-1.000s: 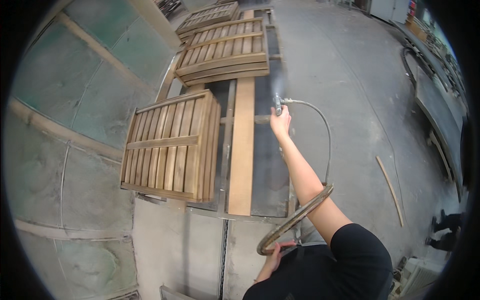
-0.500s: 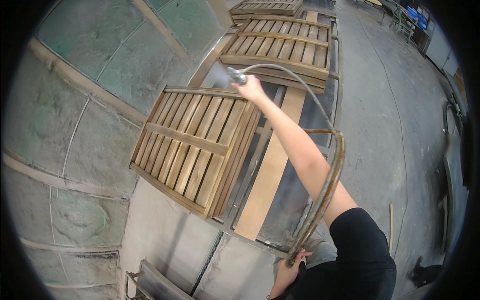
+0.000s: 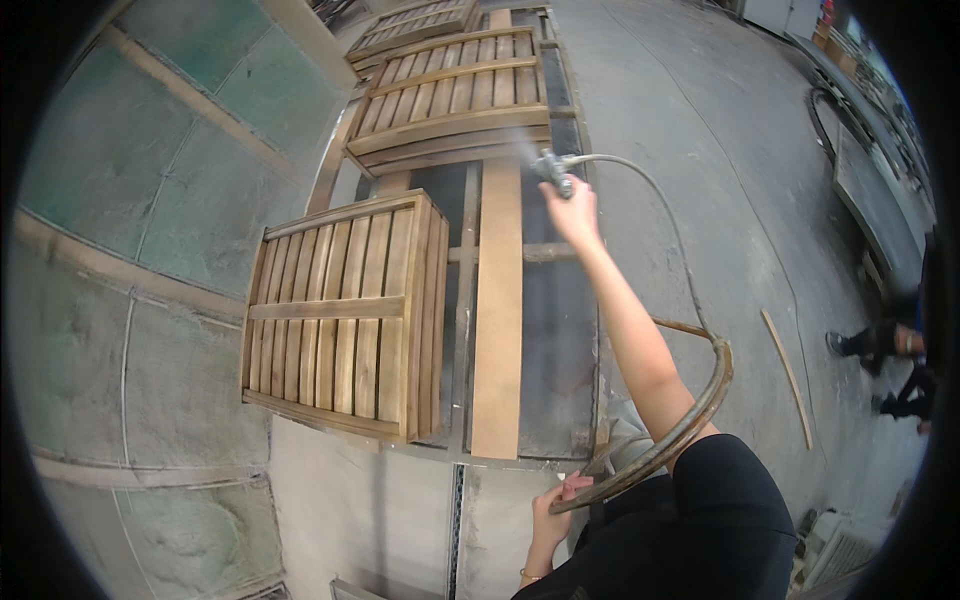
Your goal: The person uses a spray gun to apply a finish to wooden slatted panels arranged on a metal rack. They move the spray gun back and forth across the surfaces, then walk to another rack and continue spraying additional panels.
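Observation:
My right hand, stretched far forward, is wrapped round a metal spray gun. A pale mist leaves its nozzle toward the right end of a slatted wooden panel stack. From the gun a hose arcs out to the right and bends back beside my forearm, where it looks thick and stained. Close to my body, my left hand is closed on the stained hose. A nearer stack of slatted wooden panels lies left of my right arm, touched by neither hand.
The stacks rest on a dark metal frame with a long board along it. Dusty greenish wall panels rise on the left. A thin wood strip lies on the floor at right. A person's legs show at the right edge.
My right hand has swung the spray gun rightward, from the gap between the stacks to the far stack's right end. The view has turned right; a person's legs now show. My left hand keeps the hose.

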### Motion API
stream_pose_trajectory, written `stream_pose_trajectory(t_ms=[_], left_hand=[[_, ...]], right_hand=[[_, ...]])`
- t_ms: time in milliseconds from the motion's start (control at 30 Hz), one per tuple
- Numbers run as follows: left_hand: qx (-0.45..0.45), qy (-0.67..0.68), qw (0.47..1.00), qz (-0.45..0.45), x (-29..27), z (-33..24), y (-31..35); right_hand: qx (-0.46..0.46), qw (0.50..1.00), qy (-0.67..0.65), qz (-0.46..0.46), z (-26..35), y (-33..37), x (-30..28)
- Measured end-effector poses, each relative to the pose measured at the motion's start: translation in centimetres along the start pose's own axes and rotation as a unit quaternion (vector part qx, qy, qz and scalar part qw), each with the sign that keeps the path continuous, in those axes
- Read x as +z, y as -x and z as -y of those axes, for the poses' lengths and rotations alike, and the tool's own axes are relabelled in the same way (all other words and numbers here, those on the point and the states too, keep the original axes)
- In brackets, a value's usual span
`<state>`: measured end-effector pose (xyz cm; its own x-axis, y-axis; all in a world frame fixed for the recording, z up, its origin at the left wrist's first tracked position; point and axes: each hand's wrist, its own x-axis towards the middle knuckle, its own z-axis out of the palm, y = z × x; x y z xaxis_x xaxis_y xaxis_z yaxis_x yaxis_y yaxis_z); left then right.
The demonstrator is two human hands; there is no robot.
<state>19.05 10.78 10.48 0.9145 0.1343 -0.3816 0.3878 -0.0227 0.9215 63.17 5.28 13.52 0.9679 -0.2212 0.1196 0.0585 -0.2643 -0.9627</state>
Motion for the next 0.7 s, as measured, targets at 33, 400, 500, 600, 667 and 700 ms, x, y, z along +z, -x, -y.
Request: stream_pose_trajectory(t_ms=[33,400,500,600,667,700], left_hand=[[0.006,-0.002,1.000,0.013,-0.3,0.4,0.3],[-0.013,0.017,0.999,-0.032,-0.1,0.7,1.5],[-0.071,0.018,0.992,-0.107,1.3,-0.2,1.9],[-0.074,0.046,0.983,-0.161,3.0,-0.3,1.4],[-0.053,0.063,0.984,-0.155,3.8,0.3,0.3],[-0.037,0.071,0.985,-0.152,4.3,0.6,-0.2]], right_hand=[[0.017,0.999,-0.023,-0.020,-1.0,0.1,-1.9],[-0.095,0.988,0.031,-0.114,-2.5,-0.3,4.0],[-0.087,0.996,0.004,-0.004,2.2,0.2,9.3],[-0.117,0.990,-0.058,0.049,5.2,1.1,14.6],[-0.142,0.982,-0.080,0.098,6.2,1.1,17.5],[-0.147,0.978,-0.081,0.121,6.7,1.0,18.7]])
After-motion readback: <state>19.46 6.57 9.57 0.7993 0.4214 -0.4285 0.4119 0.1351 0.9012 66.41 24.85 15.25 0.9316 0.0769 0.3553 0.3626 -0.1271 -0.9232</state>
